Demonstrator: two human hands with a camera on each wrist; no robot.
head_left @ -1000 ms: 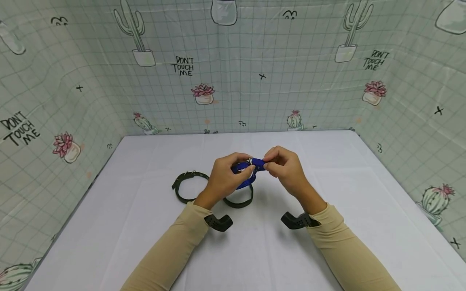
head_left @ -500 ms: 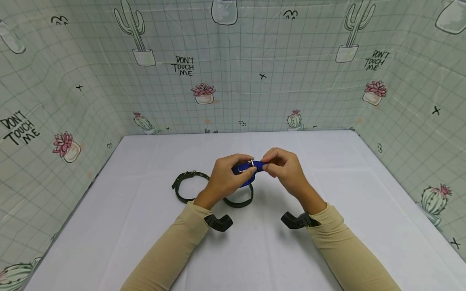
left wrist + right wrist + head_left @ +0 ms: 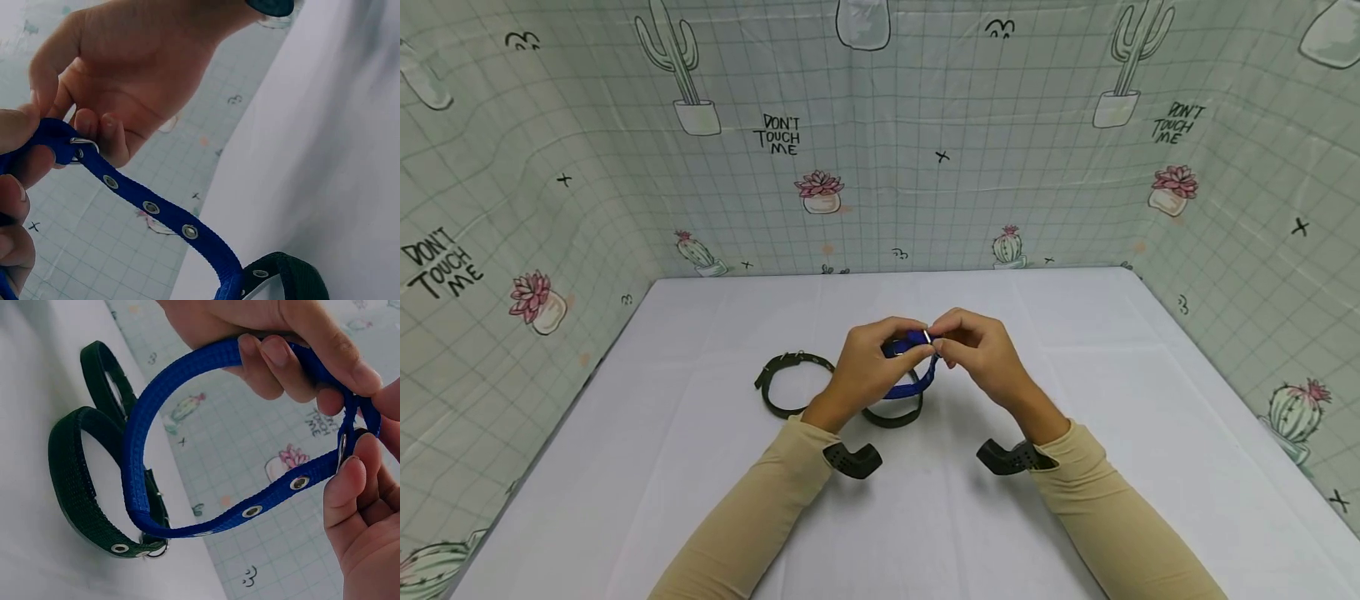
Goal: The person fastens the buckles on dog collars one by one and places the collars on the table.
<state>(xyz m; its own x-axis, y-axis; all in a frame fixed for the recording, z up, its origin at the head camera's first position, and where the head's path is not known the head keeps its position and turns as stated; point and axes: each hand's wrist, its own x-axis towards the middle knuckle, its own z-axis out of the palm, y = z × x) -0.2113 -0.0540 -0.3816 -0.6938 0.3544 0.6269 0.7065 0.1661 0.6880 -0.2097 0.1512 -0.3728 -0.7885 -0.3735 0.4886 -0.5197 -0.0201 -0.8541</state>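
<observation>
A white worktop [image 3: 700, 467] sits inside a booth of pale green gridded sheeting [image 3: 925, 167] printed with potted cacti and pink succulents.

Above the middle of the worktop, both hands hold a blue collar [image 3: 187, 434] of woven webbing with metal eyelets. The left hand [image 3: 868, 371] has its fingers curled round the band near the metal buckle [image 3: 342, 449]. The right hand [image 3: 981, 354] pinches the eyeleted strap end right at that buckle, thumb and fingertips closed on it. The rest of the collar hangs down in a loop between the hands, clear of the surface.

To do this well, I judge that the left hand should keep the buckle steady and square while the right feeds the strap flat, without a twist. An eyelet needs to line up with the prong, which the fingers hide here.

Just under and near the hands lie two dark collars. One [image 3: 891, 412] is partly hidden by the left hand, and the other [image 3: 790, 387] lies to its left. They lie close together; whether they touch is hard to tell.

The only readable writing is "DON'T TOUCH ME" on the sheeting, repeated at the far wall, the left and the right. No brand or label shows on any collar.
</observation>
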